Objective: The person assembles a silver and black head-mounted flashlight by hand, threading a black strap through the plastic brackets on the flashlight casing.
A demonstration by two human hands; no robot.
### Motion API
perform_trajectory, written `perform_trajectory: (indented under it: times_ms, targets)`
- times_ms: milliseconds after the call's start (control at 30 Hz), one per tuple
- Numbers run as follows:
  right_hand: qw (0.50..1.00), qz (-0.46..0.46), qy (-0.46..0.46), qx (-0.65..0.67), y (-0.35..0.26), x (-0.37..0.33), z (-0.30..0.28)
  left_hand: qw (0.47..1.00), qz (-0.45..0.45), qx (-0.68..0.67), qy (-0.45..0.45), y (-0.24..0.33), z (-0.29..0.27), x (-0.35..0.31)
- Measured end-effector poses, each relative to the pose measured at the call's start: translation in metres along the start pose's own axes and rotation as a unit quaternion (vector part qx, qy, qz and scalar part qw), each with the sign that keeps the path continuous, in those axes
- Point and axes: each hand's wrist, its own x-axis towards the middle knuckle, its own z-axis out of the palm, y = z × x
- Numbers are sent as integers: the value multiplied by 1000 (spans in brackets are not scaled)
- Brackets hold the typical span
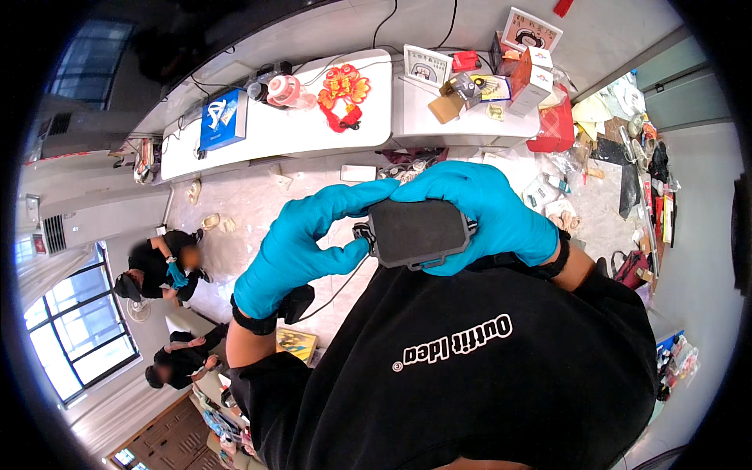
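Observation:
A dark grey, flat box-shaped device (417, 227) with rounded corners is held up in front of my chest. My right hand (505, 211), in a blue glove, wraps round its right side, with fingers along the top edge and beneath. On the opposite side my gloved left hand (286, 243) closes on the device's left edge, index finger at the top corner and thumb by a small black fitting (363, 232). From near that fitting a thin black cable (338, 291) runs down toward my left wrist. Both wrists wear black bands.
Ahead stands a long white cabinet (274, 145) bearing a blue box (222, 121), a pink bottle (287, 92), a red ornament (343, 84) and picture frames (427, 66). Clutter and a red bag (553, 125) cover the floor at right. Two people (160, 262) are at left.

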Motion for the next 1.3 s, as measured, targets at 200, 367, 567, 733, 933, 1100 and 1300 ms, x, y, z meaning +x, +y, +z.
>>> perform_trajectory:
  times_ms: [200,367,567,733,933,1100,1300]
  targets:
    - [999,32,12,19,2,4,4,1000,-13,11,19,-4,-3,0]
    - [997,62,2,47,5,8,5,999,-33,-40,-6,4,-13,3]
    - [983,94,19,157,17,9,8,995,-33,-93,-2,1,-13,6]
    - [987,87,34,132,14,10,8,996,1,-92,9,2,-11,7]
    - [984,100,39,143,14,9,9,997,-21,-68,24,5,-8,6]
    - [986,103,23,126,14,9,9,994,-66,-81,26,8,-11,6]
    - [988,108,42,103,8,8,7,998,-6,-38,54,10,-12,7]
